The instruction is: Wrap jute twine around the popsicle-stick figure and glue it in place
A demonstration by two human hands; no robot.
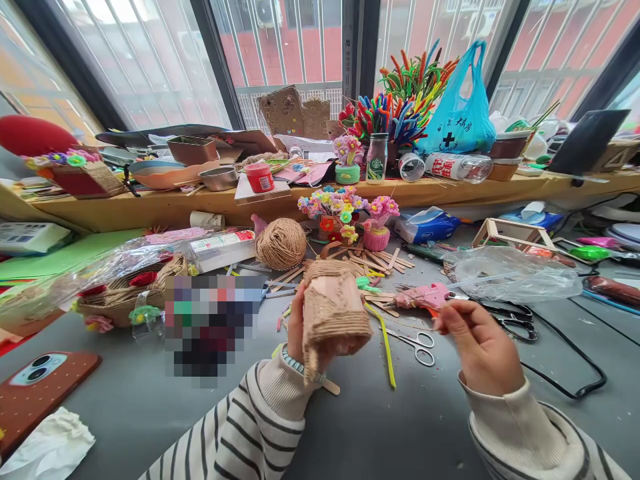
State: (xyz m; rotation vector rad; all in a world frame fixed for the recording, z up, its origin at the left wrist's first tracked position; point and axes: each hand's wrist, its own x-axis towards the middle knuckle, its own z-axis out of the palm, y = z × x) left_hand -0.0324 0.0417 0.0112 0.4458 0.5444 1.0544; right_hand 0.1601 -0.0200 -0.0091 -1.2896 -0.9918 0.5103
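My left hand (297, 328) is wrapped around a twine-wrapped container (336, 313), holding it tilted above the table. Rows of twine circle its top and bottom, a paler patch shows between them, and a twine end hangs at the lower left. To the right, my right hand (483, 350) is closed in a pinch; whatever is between its fingertips is too small to make out. Just beyond those fingers lies a pink glue gun (423, 296). Small scissors (419, 343) and a yellow-green pipe cleaner (387, 350) lie on the table between my hands.
A ball of twine (281, 244) sits behind the container, near scattered craft sticks (387, 260). Black-handled scissors (515, 320) and a black cable (575, 390) lie at right. A phone (47, 387) and crumpled tissue (50, 443) are at left. The back ledge (300, 203) is crowded.
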